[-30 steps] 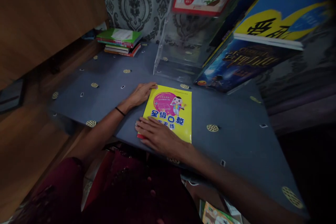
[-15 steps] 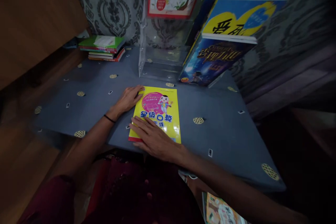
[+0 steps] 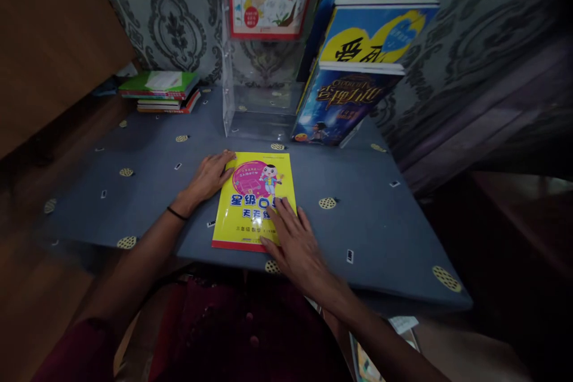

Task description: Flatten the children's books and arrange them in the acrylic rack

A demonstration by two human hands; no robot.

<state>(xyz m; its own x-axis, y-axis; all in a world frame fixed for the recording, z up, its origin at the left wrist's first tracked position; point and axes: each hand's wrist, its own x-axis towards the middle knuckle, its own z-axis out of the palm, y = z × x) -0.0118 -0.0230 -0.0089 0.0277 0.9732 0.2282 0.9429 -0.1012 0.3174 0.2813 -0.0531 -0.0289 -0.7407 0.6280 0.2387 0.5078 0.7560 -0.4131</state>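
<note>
Steadying the yellow book (image 3: 248, 200) flat on the tabletop (image 3: 380, 230) appears to be the step in hand. The book is laid shut, front cover up, close to the near edge of the tabletop and between the two hands, with its red band turned to the near side.

Its far left corner is touched by the fingertips of the left hand (image 3: 212, 176), whose thumb is set by the left edge; the fingers are loosely bent, and no firm pinch is shown. The near right part of the cover is covered by the right hand (image 3: 295, 245), palm down, with the fingers moderately spread and nothing clasped; part of the title is hidden beneath them.

For any move from here, light pressure seems to be called for at the far left corner, so that sliding is prevented. If the cover were to be raised, a fingertip would need to be worked under its right edge, since the glossy surface offers little grip.

Farther off, a clear stand (image 3: 227, 95) is seen beyond the book, with a dark blue book (image 3: 335, 110) at its right; a pile of books (image 3: 165, 102) is placed at the far left.
</note>
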